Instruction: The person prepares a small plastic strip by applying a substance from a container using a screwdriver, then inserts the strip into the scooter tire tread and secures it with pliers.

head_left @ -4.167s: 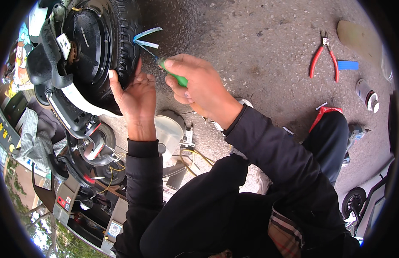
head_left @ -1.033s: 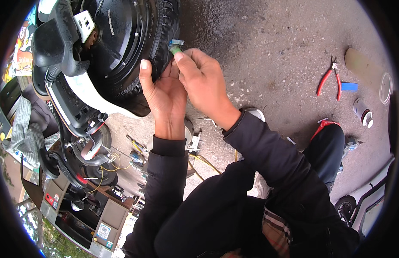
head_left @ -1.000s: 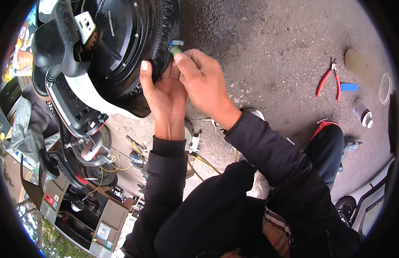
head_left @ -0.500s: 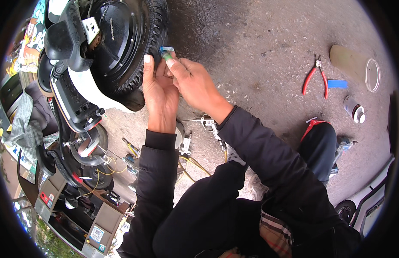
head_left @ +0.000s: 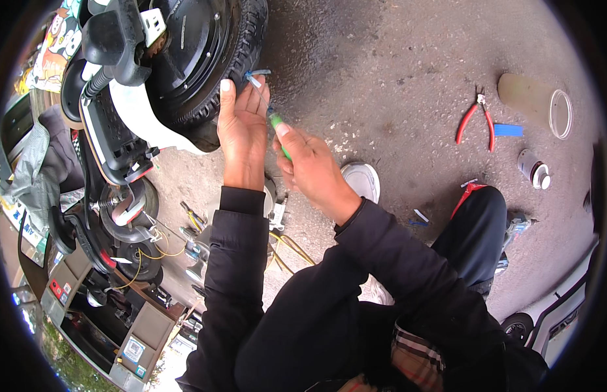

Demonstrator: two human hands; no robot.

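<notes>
– Left side?
– Black tyre (head_left: 252, 40); left hand (head_left: 243, 134) beside its tread, fingers extended; contact hard to judge.
– Rightward?
– Blue strip (head_left: 259, 72) at the tread; green-handled tool (head_left: 276, 121), shaft toward strip, gripped in right hand (head_left: 313, 166); red-handled pliers (head_left: 489, 119) well apart.

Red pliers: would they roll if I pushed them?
The pliers probably wouldn't roll, since they lie flat with handles spread. They'd likely feel stiff and fairly heavy for their size, because the head looks like metal.
</notes>
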